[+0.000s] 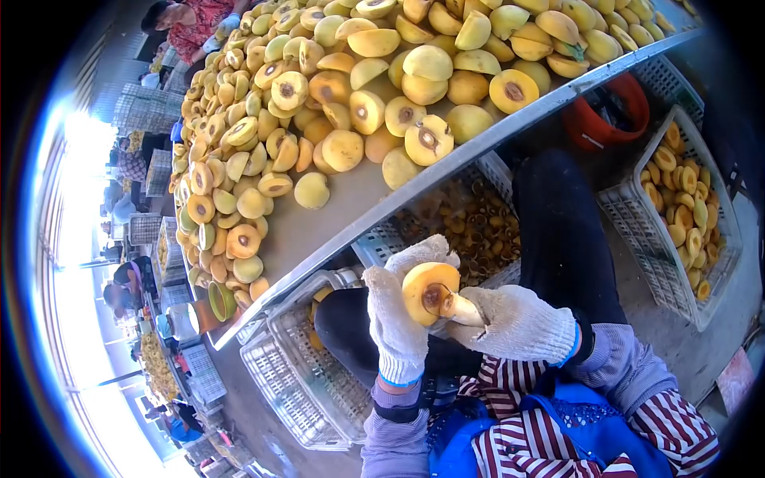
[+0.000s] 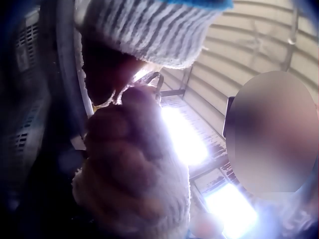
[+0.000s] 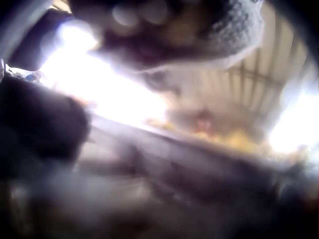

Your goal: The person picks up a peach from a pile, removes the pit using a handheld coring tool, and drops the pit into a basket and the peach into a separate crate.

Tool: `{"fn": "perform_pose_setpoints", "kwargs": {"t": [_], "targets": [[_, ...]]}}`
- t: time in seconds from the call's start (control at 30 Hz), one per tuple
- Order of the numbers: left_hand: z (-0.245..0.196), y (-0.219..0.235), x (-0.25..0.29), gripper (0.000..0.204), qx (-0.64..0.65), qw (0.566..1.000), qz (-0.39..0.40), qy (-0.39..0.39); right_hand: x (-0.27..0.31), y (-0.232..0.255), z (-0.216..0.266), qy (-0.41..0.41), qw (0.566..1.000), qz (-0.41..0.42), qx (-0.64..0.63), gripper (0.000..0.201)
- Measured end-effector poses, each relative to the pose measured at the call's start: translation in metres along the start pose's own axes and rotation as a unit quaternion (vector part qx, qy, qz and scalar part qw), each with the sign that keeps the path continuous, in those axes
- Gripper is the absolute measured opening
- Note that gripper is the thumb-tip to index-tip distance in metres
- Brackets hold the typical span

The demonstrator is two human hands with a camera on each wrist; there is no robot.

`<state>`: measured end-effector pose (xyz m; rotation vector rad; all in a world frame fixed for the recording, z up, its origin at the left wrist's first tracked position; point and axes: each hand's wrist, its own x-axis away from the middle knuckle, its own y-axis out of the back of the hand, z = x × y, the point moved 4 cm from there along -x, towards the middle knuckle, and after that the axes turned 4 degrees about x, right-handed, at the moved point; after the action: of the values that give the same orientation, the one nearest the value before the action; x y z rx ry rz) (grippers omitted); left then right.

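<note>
In the head view a halved yellow fruit (image 1: 431,280) with a brown hollow at its centre is held by the gloved left hand (image 1: 398,315), thumb and fingers around it. The gloved right hand (image 1: 514,323) grips a small pale tool (image 1: 464,310) whose end meets the fruit's hollow; the tool's far end is hidden in the glove. In the left wrist view the gloves look dark against bright light, the left hand (image 2: 134,164) with bent fingers. The right wrist view is blurred, with part of the right glove (image 3: 199,35) along its top.
A metal-edged table (image 1: 319,199) bears a heap of halved fruit (image 1: 343,150). Beneath its edge stands a crate of brown scraps (image 1: 510,177); an empty-looking crate (image 1: 299,386) is at left. At right are a crate of fruit pieces (image 1: 635,211) and a red bucket (image 1: 586,127). Another person (image 1: 191,28) is across.
</note>
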<state>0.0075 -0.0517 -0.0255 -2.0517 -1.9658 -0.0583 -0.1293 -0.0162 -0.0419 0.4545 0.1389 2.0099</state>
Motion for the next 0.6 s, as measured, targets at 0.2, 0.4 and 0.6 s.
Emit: {"fn": "perform_pose_setpoints", "kwargs": {"t": [0.2, 0.4, 0.6], "targets": [[-0.017, 0.000, -0.011, 0.088, -0.063, 0.986, 0.153, 0.034, -0.002, -0.010, -0.012, 0.066, 0.991, 0.034, -0.109, 0.031], [0.000, -0.023, 0.021, 0.074, -0.064, 0.961, -0.016, -0.267, 0.005, 0.009, 0.004, -0.106, 0.910, 0.220, -0.335, 0.029], [-0.026, -0.021, 0.014, 0.043, -0.117, 0.983, 0.006, -0.140, 0.011, 0.003, 0.007, -0.112, 0.894, 0.261, -0.346, 0.029]]}}
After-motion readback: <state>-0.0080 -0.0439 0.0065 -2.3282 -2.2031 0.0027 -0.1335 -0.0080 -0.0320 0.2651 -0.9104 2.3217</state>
